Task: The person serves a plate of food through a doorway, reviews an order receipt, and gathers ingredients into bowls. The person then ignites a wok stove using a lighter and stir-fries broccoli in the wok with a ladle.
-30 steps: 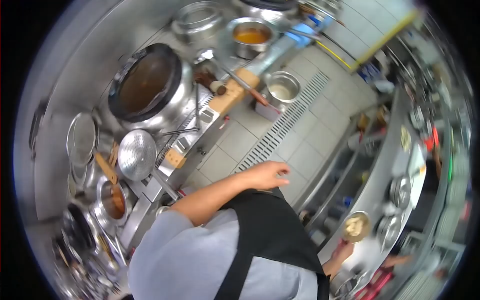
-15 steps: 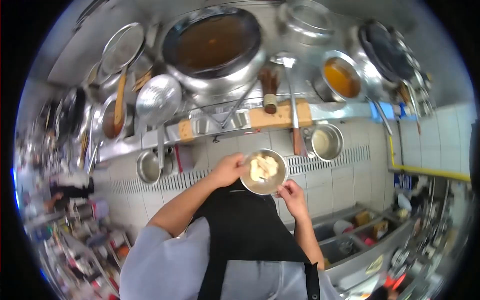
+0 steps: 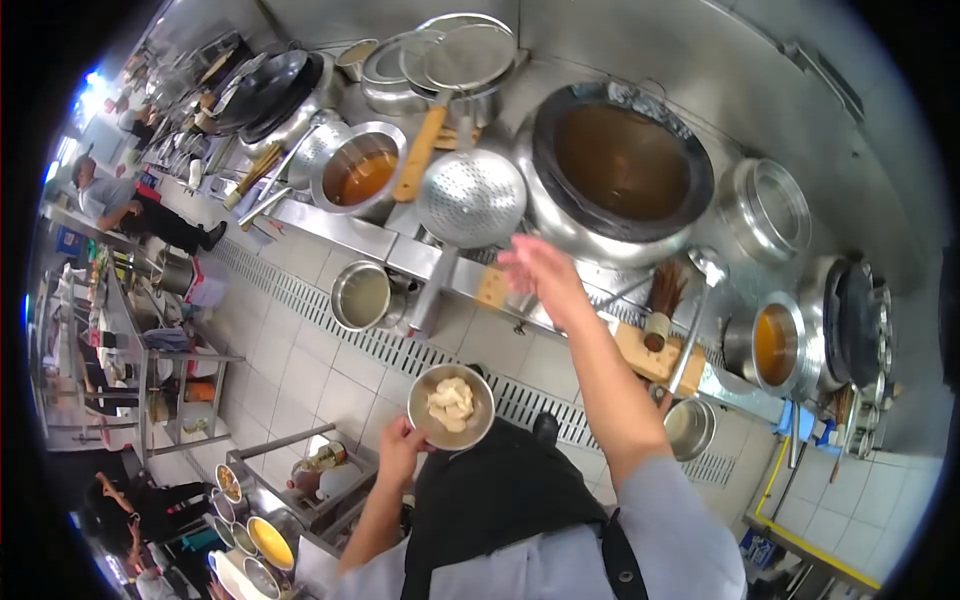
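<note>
My left hand (image 3: 400, 450) grips the lower left rim of a steel bowl (image 3: 482, 412), which holds pale, lumpy pieces (image 3: 450, 402). My right hand (image 3: 543, 275) is stretched out with its fingers apart and nothing in them, near the lower right edge of a perforated ladle (image 3: 470, 200). That ladle rests by the stove's front, its handle pointing down. Beyond my right hand sits a large wok (image 3: 622, 165) with brown liquid. A wooden-handled strainer (image 3: 467, 57) lies behind the ladle.
Pots of orange liquid stand left (image 3: 364, 178) and right (image 3: 776, 345). A brush (image 3: 662, 305) and a long ladle (image 3: 697, 312) lie along the stove edge. Below hangs a pot of cloudy liquid (image 3: 363, 298). A person (image 3: 125, 205) is at far left; others work lower left.
The bowl went from my right hand to both hands, and now only my left holds it. My right hand has let go and reached forward to the stove. The view has turned left.
</note>
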{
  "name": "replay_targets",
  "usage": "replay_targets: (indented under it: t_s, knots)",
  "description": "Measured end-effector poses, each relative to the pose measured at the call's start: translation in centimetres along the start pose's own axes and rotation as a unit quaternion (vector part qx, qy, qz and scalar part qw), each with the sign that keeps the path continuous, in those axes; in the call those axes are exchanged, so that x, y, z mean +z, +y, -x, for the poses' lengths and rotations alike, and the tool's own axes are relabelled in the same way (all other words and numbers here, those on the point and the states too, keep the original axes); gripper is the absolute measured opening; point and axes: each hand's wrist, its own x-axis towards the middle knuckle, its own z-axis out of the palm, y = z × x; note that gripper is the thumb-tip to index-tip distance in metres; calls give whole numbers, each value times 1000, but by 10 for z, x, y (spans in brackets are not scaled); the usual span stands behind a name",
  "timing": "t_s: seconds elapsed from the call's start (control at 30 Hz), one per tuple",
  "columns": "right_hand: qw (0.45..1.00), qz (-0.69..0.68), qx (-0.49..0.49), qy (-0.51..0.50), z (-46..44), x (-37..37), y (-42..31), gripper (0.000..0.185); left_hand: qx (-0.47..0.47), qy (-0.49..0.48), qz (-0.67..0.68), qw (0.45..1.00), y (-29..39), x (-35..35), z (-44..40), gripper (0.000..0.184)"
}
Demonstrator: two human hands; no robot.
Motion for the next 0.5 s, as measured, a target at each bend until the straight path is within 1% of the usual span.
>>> replay_targets:
  t_s: [0.03, 0.07, 0.13, 0.17, 0.23, 0.27, 0.33, 0.37, 0.43, 0.5]
  knots:
    - [999, -27, 19, 33, -41, 20, -12, 39, 2, 9, 16, 1000, 3, -11, 1, 11]
    - [998, -44, 12, 48, -84, 31, -15, 39, 4, 20, 33, 999, 7, -23, 0, 12]
    - [994, -38, 24, 104, -165, 50, -21, 40, 17, 33, 55, 998, 17, -47, 0, 12]
    - [990, -28, 19, 138, -193, 66, -27, 38, 28, 39, 67, 997, 28, -58, -4, 13]
    - [976, -43, 71, 200, -225, 94, -48, 30, 26, 54, 68, 996, 52, -72, -10, 15]
    - [976, -41, 68, 201, -242, 93, -53, 30, 41, 58, 73, 995, 63, -77, -16, 16]
    - [990, -33, 89, 105, -259, 84, -63, 19, 53, 51, 73, 995, 82, -84, -34, 16]
    - [989, -36, 85, 117, -260, 73, -65, 19, 64, 34, 57, 996, 91, -87, -44, 16]
    - [992, -53, 73, 88, -231, 71, -94, 9, 73, -4, 31, 997, 118, -80, -67, 15]
    - [997, -43, 22, 66, -177, 57, -99, 8, 90, -56, 8, 994, 147, -58, -83, 16]
